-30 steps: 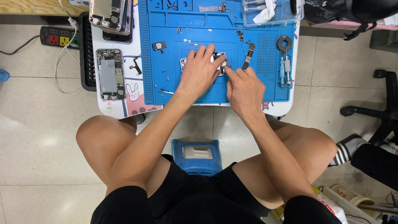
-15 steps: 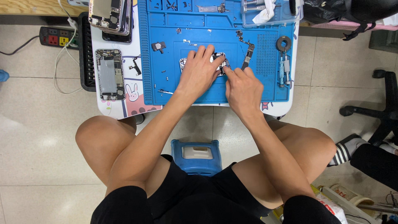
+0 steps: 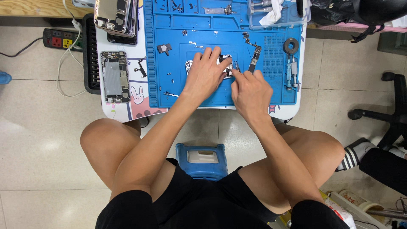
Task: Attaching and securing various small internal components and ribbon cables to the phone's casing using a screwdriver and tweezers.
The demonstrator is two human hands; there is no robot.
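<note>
An opened phone body lies on the blue work mat, mostly covered by my hands. My left hand rests flat on it, fingers spread, pinning it down. My right hand sits just to the right, its fingertips pinched at the phone's right edge around something small and thin that I cannot make out. A narrow circuit board lies on the mat just beyond my right hand.
Another opened phone lies on the white table's left part, with a stack of phones behind it. Two screwdrivers and a ring lie at the mat's right. A power strip sits on the floor at left, an office chair base at right.
</note>
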